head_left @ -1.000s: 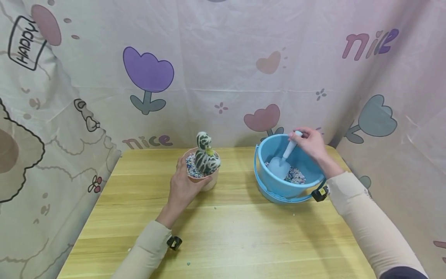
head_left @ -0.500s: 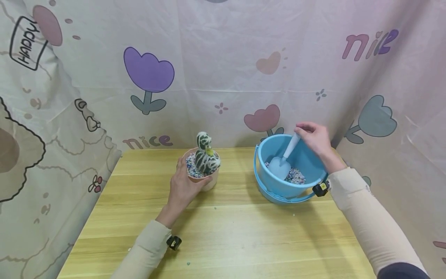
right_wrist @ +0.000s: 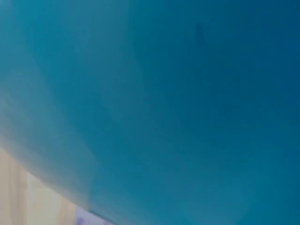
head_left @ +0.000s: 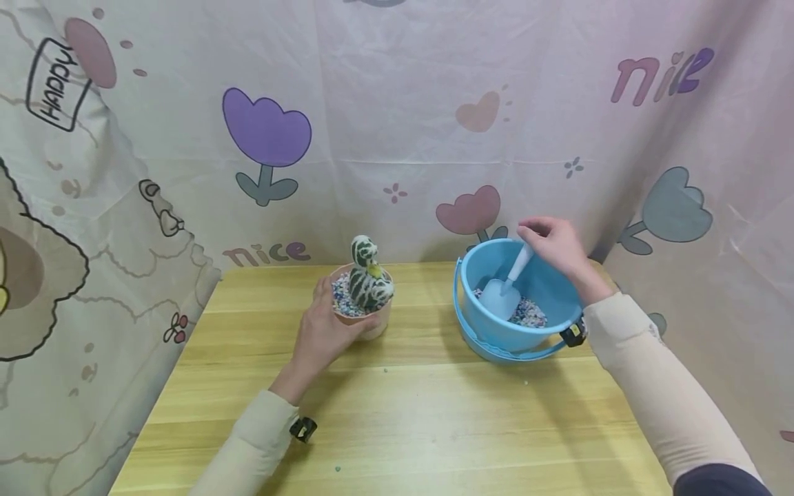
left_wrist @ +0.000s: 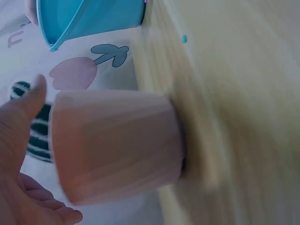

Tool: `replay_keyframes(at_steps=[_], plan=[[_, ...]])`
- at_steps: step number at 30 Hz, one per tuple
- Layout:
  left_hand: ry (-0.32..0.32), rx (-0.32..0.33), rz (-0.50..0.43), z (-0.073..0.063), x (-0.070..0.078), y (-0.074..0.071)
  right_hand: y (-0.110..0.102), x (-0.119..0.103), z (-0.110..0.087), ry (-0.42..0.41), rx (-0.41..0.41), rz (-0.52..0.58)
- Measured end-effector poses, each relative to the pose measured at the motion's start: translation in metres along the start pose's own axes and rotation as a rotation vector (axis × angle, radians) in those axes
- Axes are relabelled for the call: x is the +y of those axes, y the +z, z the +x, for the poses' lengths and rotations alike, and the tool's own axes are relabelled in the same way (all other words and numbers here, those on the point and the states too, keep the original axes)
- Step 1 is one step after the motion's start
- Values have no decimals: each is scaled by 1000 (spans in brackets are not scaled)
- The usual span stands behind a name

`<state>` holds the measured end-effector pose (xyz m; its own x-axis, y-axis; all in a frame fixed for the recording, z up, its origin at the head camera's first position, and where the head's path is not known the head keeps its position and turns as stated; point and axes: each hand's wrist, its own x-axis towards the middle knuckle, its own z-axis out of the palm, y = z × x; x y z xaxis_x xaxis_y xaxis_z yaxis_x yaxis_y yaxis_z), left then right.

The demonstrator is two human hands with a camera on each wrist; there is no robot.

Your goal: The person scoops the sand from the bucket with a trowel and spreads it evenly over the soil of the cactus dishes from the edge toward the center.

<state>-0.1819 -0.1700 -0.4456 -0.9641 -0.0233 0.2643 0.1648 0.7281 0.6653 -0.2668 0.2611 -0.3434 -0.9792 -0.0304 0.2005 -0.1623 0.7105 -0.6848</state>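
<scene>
A pale pink flower pot [head_left: 374,328] stands on the table with a striped green and white cactus-like plant [head_left: 369,288] in colourful gravel [head_left: 344,300]. My left hand [head_left: 324,333] holds its near left side, thumb along the front. In the left wrist view, the thumb and curled fingers frame the pot's rim [left_wrist: 117,145]. At the right, my right hand [head_left: 555,246] pinches the upper handle end of a light blue scoop [head_left: 501,298]. The scoop's blade rests on gravel inside a blue bucket [head_left: 515,336]. Blue bucket wall [right_wrist: 164,108] fills most of the right wrist view.
The bucket's handle [head_left: 496,355] hangs down at its front. A few gravel bits [head_left: 338,469] lie on the wooden table [head_left: 422,427]. A printed cloth [head_left: 384,124] hangs behind and at both sides.
The right hand rises slightly, then shifts a little left over the scoop's handle end. The scoop stays leaning in the bucket. The left hand and flower pot keep their places.
</scene>
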Motion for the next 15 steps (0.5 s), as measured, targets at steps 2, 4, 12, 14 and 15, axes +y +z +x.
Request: replay_keyframes(at_steps=[2, 4, 12, 14, 15], plan=[[-2, -32, 32, 0, 4, -7, -1, -1, -2, -32, -13, -45], [-1, -55, 61, 1, 7, -15, -3, -3, -5, -43, -28, -77], [64, -77, 119, 20, 12, -47, -10, -21, -9, -95, -61, -144], [101, -84, 144, 30, 15, -57, -7, -31, -6, -127, -61, -160], [124, -86, 159, 36, 18, -62, -5, -36, -4, -147, -66, -170]])
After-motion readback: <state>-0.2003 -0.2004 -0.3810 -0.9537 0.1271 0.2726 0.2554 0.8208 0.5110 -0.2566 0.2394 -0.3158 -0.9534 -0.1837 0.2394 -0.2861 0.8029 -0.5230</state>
